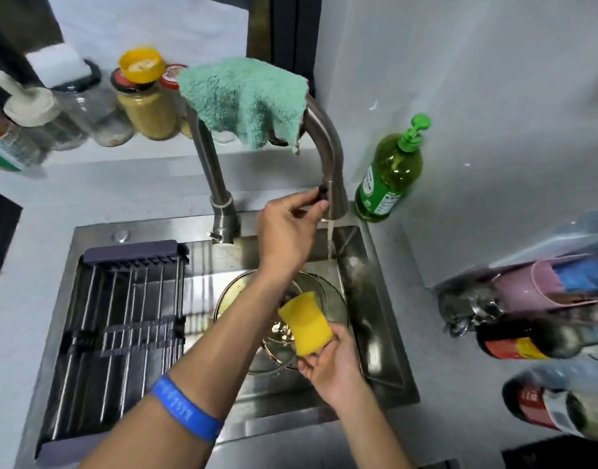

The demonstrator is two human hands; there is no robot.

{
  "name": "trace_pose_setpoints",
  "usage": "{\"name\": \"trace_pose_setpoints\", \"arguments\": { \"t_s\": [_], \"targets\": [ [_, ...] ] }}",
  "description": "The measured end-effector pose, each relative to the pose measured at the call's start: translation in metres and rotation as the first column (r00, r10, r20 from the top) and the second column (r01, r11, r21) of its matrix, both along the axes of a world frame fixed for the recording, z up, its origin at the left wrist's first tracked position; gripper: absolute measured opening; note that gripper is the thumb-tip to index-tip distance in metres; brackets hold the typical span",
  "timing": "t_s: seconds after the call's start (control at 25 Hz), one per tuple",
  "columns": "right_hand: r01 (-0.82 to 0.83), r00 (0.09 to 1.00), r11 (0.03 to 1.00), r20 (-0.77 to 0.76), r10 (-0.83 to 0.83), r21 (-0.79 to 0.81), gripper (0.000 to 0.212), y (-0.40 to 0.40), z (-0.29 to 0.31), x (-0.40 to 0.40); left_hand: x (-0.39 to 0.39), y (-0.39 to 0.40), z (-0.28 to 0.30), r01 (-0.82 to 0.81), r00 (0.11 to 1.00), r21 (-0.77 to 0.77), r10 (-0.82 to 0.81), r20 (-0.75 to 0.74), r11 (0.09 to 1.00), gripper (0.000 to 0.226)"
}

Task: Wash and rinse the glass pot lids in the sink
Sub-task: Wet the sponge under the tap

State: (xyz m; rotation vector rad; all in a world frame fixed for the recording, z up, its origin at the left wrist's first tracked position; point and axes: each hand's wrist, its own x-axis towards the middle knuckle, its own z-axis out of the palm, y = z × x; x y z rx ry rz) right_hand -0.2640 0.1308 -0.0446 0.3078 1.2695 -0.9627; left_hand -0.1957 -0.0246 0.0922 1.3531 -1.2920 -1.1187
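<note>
Water runs from the faucet point(324, 154) into the sink point(385, 333), where the glass pot lids point(335, 299) lie stacked below the spout. Left hand point(287, 228) pinches the spout's button; right hand point(331, 367) grips a yellow sponge point(304, 323). Wet, soapy glass could slip and chip against the steel.

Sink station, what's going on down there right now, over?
Left hand pinching the faucet head's button, water running. Right hand holds yellow sponge. Glass lids in the sink, unscrubbed. Nothing in the way.

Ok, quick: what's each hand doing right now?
Left hand: pinches the small black button on the faucet.
Right hand: holds the yellow sponge.
</note>
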Motion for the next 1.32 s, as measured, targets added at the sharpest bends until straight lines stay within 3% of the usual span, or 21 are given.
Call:
{"name": "trace_pose_setpoints", "arguments": {
  "t_s": [0.24, 0.4, 0.48, 0.52, 0.6, 0.64, 0.68, 0.76, 0.84, 0.92, 1.0, 1.08, 1.16, 1.24, 1.32],
  "targets": [
    [0.041, 0.999, 0.999, -0.025, -0.042, -0.032, 0.042, -0.032, 0.004, -0.038, 0.009, 0.002, -0.021, 0.058, 0.998, 0.032, -0.057, -0.04, 0.998, 0.027],
    [0.019, 0.995, 0.995, -0.092, -0.028, -0.095, 0.039, -0.094, 0.016, -0.048, 0.026, 0.035, -0.075, 0.021, 0.999, 0.232, -0.014, -0.033, 0.972, 0.025],
    [0.003, 0.993, 0.991, -0.116, -0.018, -0.13, 0.033, -0.124, 0.019, -0.049, 0.024, 0.037, -0.099, 0.068, 0.996, 0.277, -0.082, 0.039, 0.958, 0.029],
    [0.019, 0.993, 0.987, -0.111, -0.037, -0.157, 0.03, -0.135, 0.019, -0.049, 0.02, 0.031, -0.107, 0.161, 0.976, 0.26, -0.192, 0.099, 0.952, 0.032],
    [0.082, 0.995, 0.962, -0.029, -0.092, -0.259, 0.039, -0.143, 0.015, -0.051, 0.005, 0.011, -0.117, 0.423, 0.832, 0.18, -0.459, 0.31, 0.888, 0.045],
    [0.099, 0.995, 0.941, 0.028, -0.095, -0.324, 0.047, -0.143, 0.01, -0.053, -0.004, 0.001, -0.12, 0.49, 0.753, 0.174, -0.515, 0.41, 0.854, 0.05],
    [0.091, 0.995, 0.924, 0.067, -0.071, -0.372, 0.052, -0.142, 0.007, -0.055, -0.01, -0.008, -0.121, 0.481, 0.718, 0.204, -0.516, 0.467, 0.853, 0.053],
    [0.001, 0.998, 0.908, 0.056, 0.025, -0.419, 0.049, -0.143, 0.004, -0.056, -0.016, -0.02, -0.124, 0.363, 0.755, 0.258, -0.445, 0.481, 0.895, 0.054],
    [-0.025, 1.0, 0.925, 0.001, 0.028, -0.38, 0.044, -0.154, 0.003, -0.055, -0.018, -0.019, -0.127, 0.355, 0.834, 0.208, -0.41, 0.37, 0.911, 0.05],
    [0.062, 0.995, 0.925, -0.044, -0.084, -0.376, 0.043, -0.165, -0.006, -0.052, -0.019, -0.016, -0.133, 0.329, 0.915, 0.155, -0.355, 0.192, 0.932, 0.044],
    [0.084, 0.986, 0.9, -0.095, -0.137, -0.427, 0.05, -0.171, -0.017, -0.046, -0.016, -0.019, -0.138, 0.201, 0.978, 0.235, -0.21, 0.013, 0.951, 0.042],
    [0.065, 0.969, 0.901, -0.19, -0.16, -0.428, 0.045, -0.173, -0.023, -0.038, -0.015, -0.021, -0.143, 0.157, 0.984, 0.355, -0.117, -0.132, 0.922, 0.043],
    [0.096, 0.944, 0.911, -0.254, -0.211, -0.4, 0.04, -0.173, -0.029, -0.039, -0.018, -0.017, -0.145, 0.151, 0.969, 0.377, -0.063, -0.237, 0.914, 0.034],
    [0.098, 0.947, 0.908, -0.241, -0.21, -0.407, 0.041, -0.169, -0.029, -0.042, -0.023, -0.012, -0.142, 0.143, 0.924, 0.411, 0.027, -0.38, 0.9, 0.027],
    [0.082, 0.956, 0.907, -0.224, -0.189, -0.414, 0.035, -0.163, -0.025, -0.044, -0.03, -0.01, -0.136, 0.185, 0.88, 0.533, 0.103, -0.464, 0.826, 0.036]
  ]
}}
